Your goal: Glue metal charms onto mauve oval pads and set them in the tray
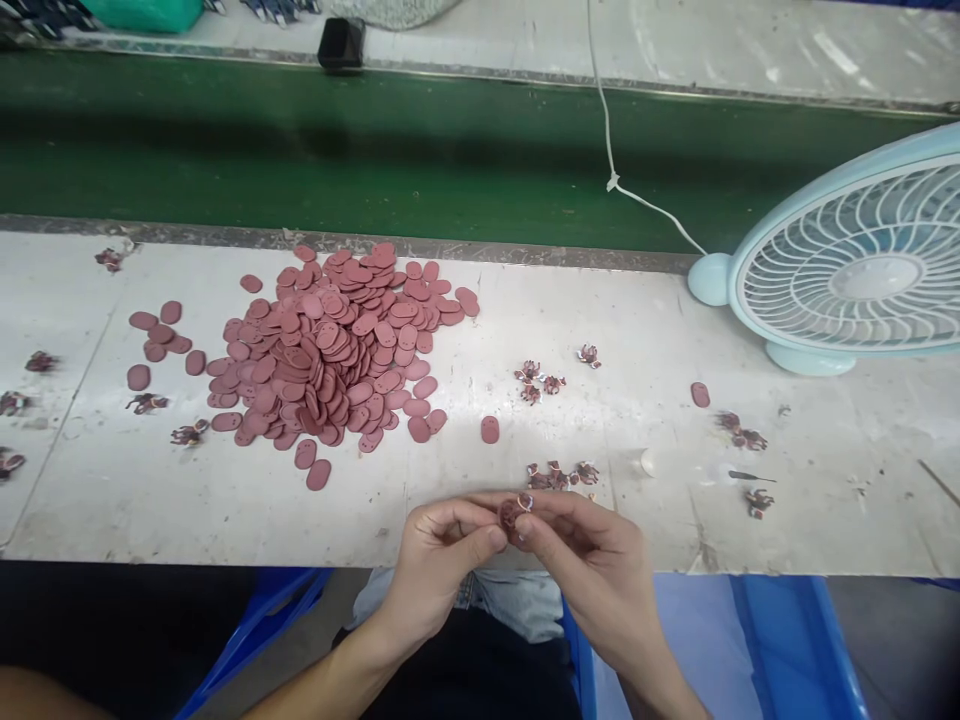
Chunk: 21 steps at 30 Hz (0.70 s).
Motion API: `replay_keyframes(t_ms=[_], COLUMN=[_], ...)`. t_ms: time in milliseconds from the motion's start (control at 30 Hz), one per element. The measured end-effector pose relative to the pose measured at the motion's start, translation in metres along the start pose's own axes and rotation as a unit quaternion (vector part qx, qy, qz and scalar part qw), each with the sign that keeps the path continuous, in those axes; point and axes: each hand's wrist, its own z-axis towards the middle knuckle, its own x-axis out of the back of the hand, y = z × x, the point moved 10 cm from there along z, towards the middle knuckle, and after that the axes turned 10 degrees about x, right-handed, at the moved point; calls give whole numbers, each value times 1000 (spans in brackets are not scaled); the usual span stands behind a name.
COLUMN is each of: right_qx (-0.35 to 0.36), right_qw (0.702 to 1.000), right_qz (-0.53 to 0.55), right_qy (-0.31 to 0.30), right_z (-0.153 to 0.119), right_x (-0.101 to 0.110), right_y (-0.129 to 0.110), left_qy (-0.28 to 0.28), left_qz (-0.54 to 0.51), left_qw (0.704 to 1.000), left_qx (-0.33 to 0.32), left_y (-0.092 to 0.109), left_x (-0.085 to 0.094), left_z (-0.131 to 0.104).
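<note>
The left hand (439, 560) and right hand (596, 560) pinch 1 small brown piece (511, 516) near the counter's (645, 310) front edge; work appears far from finished, a large heap of red discs (330, 350) lying loose between scattered trinkets (529, 373).

The right edge cuts off the fan (876, 276), and the top edge crops the green object (150, 12). Fingertips of the left hand (444, 560) and the right hand (600, 560) cover much of the small reddish-brown piece (511, 514) between them (its full shape cannot be made out). In the heap of discs (322, 350), upper ones hide lower ones. The dark clusters (589, 356) on the desk (637, 400) are too small to read in detail.
</note>
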Motion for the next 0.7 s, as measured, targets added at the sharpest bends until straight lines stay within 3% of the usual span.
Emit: replay_keyframes(t_ms=[167, 267, 333, 367, 433, 467, 500, 600, 700], right_qx=[-14, -42, -49, -45, -20, -3, 14, 62, 119], right_qw=[995, 980, 972, 970, 966, 964, 961, 938, 887], right_qz=[96, 178, 202, 203, 194, 183, 169, 93, -4], right_qy=[37, 76, 108, 126, 167, 192, 219, 328, 446], right_z=[-1, -11, -22, -29, -45, -56, -67, -112, -160], right_x=[15, 38, 60, 73, 104, 122, 141, 207, 277], right_y=[17, 29, 31, 30, 24, 21, 17, 12, 13], left_qy=[-32, -28, 6, 18, 24, 20, 16, 10, 42], left_qz=[59, 211, 385, 483, 636, 679, 703, 711, 718], left_qw=[997, 974, 909, 851, 722, 676, 650, 645, 656], left_qx=[-27, -73, -157, -207, -272, -284, -287, -278, -231], left_y=[9, 36, 64, 76, 85, 85, 85, 87, 89], left_x=[-7, -7, -9, -15, -29, -33, -36, -40, -31], left_z=[-1, 4, 12, 16, 29, 37, 44, 54, 56])
